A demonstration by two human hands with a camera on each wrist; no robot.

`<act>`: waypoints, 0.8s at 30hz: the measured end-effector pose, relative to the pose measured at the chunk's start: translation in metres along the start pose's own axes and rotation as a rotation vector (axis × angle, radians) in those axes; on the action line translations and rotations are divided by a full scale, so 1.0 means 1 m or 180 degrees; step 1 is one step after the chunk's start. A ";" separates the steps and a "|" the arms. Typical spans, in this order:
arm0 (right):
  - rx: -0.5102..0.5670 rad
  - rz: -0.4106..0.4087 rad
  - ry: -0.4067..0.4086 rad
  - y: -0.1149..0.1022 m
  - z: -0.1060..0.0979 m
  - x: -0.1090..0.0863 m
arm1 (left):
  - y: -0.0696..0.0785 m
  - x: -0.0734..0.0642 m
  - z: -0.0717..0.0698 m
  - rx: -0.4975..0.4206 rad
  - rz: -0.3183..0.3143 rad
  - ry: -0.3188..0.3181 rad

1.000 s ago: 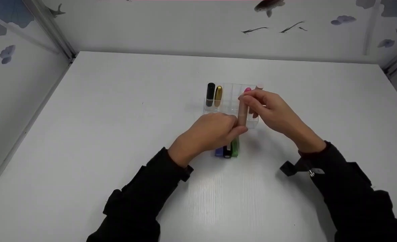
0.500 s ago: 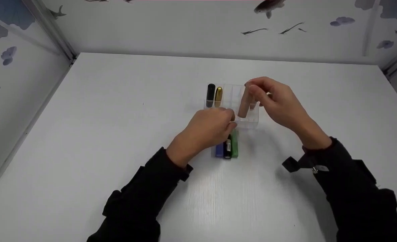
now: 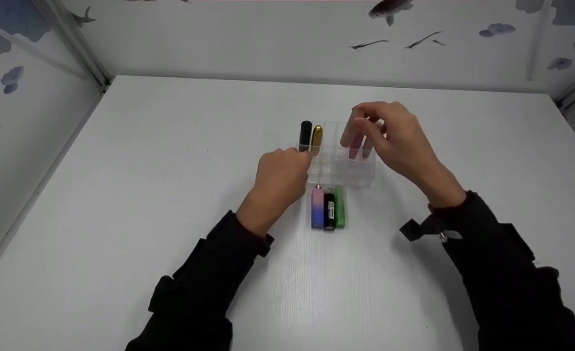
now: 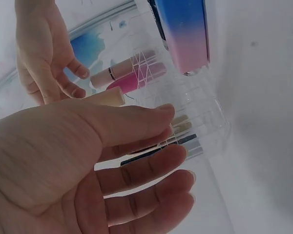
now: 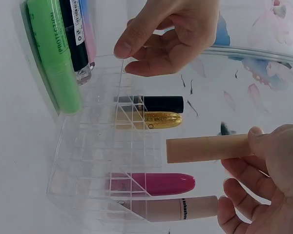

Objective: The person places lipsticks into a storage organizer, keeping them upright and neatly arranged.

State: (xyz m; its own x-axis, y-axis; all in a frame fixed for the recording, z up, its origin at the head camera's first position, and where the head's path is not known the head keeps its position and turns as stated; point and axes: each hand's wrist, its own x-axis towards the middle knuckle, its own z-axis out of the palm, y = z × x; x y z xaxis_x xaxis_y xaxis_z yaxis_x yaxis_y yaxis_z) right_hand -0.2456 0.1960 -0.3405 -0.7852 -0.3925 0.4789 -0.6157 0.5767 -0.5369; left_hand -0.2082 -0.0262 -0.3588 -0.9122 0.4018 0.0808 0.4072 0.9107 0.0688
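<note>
Tbl: 1 rack w/ 4 tubes, R fingers pinch tan tube.

Middle slots: free room between gold tube and pink tube; beige tube hangs just above
Left edge: left hand in the way
Right rear: right hand overhangs the clear organizer
Front: three tubes lie just before it
Bench: wide passage at left
</note>
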 end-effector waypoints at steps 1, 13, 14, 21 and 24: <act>0.0022 -0.0025 -0.0002 0.002 0.002 0.002 | -0.001 0.000 0.001 0.0005 -0.0025 -0.0011; -0.0162 -0.0072 0.0018 0.017 0.017 0.003 | -0.005 0.003 0.005 0.0095 -0.0098 -0.0173; -0.0198 -0.0025 0.0039 0.018 0.018 0.002 | -0.005 0.003 0.005 0.0108 -0.0096 -0.0175; -0.0393 0.0165 0.0188 0.024 0.024 -0.004 | -0.005 0.003 0.004 0.0065 -0.0081 -0.0217; -0.0454 0.0068 0.0206 0.027 0.027 -0.005 | -0.005 0.002 0.004 0.0017 -0.0062 -0.0202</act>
State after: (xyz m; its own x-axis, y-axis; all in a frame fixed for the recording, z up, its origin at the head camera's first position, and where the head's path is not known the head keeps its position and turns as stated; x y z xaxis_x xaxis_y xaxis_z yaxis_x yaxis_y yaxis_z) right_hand -0.2603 0.1937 -0.3759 -0.7894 -0.3348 0.5146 -0.5797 0.6823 -0.4455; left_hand -0.2124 -0.0297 -0.3630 -0.9211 0.3891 0.0161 0.3893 0.9189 0.0645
